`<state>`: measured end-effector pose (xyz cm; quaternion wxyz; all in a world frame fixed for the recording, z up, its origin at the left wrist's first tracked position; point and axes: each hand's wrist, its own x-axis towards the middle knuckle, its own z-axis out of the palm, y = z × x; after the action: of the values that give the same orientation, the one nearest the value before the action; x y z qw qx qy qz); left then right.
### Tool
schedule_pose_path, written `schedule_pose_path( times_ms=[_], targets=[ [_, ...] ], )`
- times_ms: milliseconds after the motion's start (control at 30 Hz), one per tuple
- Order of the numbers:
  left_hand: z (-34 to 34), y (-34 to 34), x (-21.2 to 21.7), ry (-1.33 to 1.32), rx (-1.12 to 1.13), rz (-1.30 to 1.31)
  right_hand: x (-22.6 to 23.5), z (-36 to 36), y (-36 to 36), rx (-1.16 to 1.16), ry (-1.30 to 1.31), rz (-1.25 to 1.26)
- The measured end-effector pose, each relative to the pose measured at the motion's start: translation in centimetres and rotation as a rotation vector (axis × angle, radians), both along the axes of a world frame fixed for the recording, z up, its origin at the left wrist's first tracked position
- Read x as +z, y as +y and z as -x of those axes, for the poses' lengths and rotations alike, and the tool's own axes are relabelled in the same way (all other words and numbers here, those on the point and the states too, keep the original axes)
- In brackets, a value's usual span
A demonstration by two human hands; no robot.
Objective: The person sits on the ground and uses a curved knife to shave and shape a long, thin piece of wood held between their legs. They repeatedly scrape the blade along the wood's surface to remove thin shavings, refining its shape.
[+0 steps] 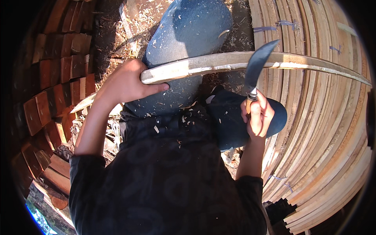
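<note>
Curved metal-bladed knife (258, 70), rough wooden strip (213, 63)

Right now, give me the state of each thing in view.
Left grip, closed on the wooden strip.
Right grip, closed on the knife.
Wooden strip, held near one end.
Knife, blade bare.
Jeans, flecked with shavings.
Strips at right, stacked, some tied.
Wood blocks at left, stacked.

Hard sunlight falls in patches along the curved wooden strip (203, 64) and throws a shadow onto the blue trousers (168, 43). Stacked blocks (49, 74) at left sink into dimness. Fisheye distortion bends edges toward black corners; bluish-white glare sits lower left.
</note>
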<state>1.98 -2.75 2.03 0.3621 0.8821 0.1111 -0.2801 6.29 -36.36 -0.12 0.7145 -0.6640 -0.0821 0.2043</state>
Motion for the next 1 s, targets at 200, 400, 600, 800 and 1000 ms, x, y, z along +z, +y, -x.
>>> schedule_pose_path(
  times_ms=[200,400,600,800,1000],
  targets=[
    [-0.1,0.0,-0.1,-0.002,0.003,-0.004,0.1,1.1,1.7,0.149,0.037,0.219],
    [-1.0,-0.2,0.4,0.081,0.0,-0.001,-0.6,0.8,2.0,-0.01,0.009,0.037],
    [0.0,-0.1,-0.2,-0.089,0.026,0.004,0.0,-0.3,2.1,-0.321,0.033,-0.154],
    [0.0,-0.2,-0.3,-0.142,0.012,0.038,-0.2,-0.4,0.5,-0.087,-0.045,-0.101],
    [0.8,-0.3,-0.4,-0.182,0.015,0.026,0.1,1.0,1.4,0.071,-0.113,0.286]
  ],
)
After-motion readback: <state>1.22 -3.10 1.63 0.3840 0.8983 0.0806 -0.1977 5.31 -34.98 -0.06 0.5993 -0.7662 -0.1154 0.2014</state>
